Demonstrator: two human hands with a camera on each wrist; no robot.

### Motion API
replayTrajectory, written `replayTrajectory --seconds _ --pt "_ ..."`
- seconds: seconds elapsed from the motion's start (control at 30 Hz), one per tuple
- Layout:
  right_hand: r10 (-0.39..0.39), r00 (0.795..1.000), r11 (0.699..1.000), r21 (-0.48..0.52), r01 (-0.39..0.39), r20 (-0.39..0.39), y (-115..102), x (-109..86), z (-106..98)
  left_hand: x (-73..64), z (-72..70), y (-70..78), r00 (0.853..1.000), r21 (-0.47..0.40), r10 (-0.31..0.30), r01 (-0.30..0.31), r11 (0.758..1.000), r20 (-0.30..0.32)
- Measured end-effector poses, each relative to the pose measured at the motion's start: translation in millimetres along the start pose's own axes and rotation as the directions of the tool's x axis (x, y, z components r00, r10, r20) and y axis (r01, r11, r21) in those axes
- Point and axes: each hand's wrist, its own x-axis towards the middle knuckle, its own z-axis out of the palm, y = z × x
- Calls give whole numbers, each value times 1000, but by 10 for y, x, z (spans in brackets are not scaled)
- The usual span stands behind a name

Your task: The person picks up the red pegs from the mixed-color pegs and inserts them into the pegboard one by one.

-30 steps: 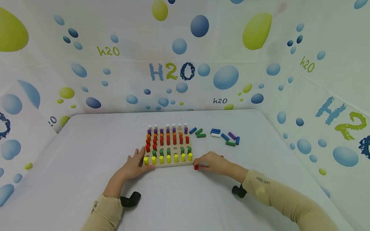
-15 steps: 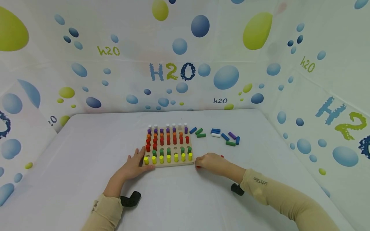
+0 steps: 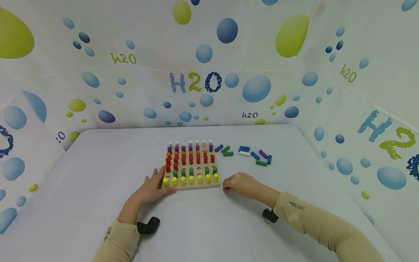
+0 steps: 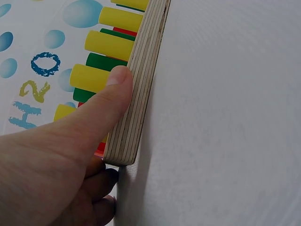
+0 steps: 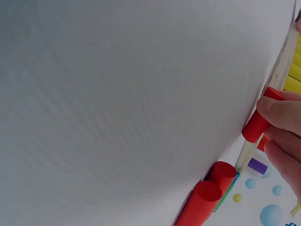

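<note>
A wooden pegboard [image 3: 193, 187] with rows of coloured pegs lies on the white table. My left hand [image 3: 151, 187] rests at its near left corner, the thumb straight along the front edge among the yellow pegs [image 4: 89, 77] in the left wrist view, the other fingers at the left side. My right hand [image 3: 242, 183] is just right of the board. It pinches a red peg [image 5: 257, 123] between thumb and fingers, and the peg is tilted in the right wrist view. Most of that peg is hidden in the head view.
Two more red pegs [image 5: 200, 202] are near my right hand in the right wrist view. Loose blue, green, white and purple pegs [image 3: 261, 163] lie behind and right of the board. A bubble-patterned backdrop [image 3: 255, 87] rises behind the table.
My right hand has shifted slightly right, away from the board's near right corner, with the red peg still in its fingers. The left hand and the board have stayed in place.
</note>
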Motion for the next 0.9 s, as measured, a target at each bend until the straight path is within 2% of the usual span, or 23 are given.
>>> replayTrajectory --seconds 0.2,0.33,0.4,0.57,0.67,0.9 --pt "-3 997 992 122 12 -78 40 -19 0 -4 6 -3 1000 1 5 -5 1000 -2" --pt "75 993 970 239 -51 -92 49 -38 -15 -11 2 0 1000 -5 10 -10 1000 -13" --pt "126 987 943 320 -90 -95 54 -49 -22 -11 3 3 1000 -8 13 -13 1000 -14" --pt "222 970 853 502 -142 -103 68 -64 0 -21 -4 24 1000 -9 12 -12 1000 -1" --pt "265 958 805 572 -156 -111 69 -70 8 -23 -7 33 1000 -7 4 -4 1000 3" --pt "330 932 706 695 -137 -152 108 -66 30 -16 -19 29 1000 1 -7 7 1000 3"
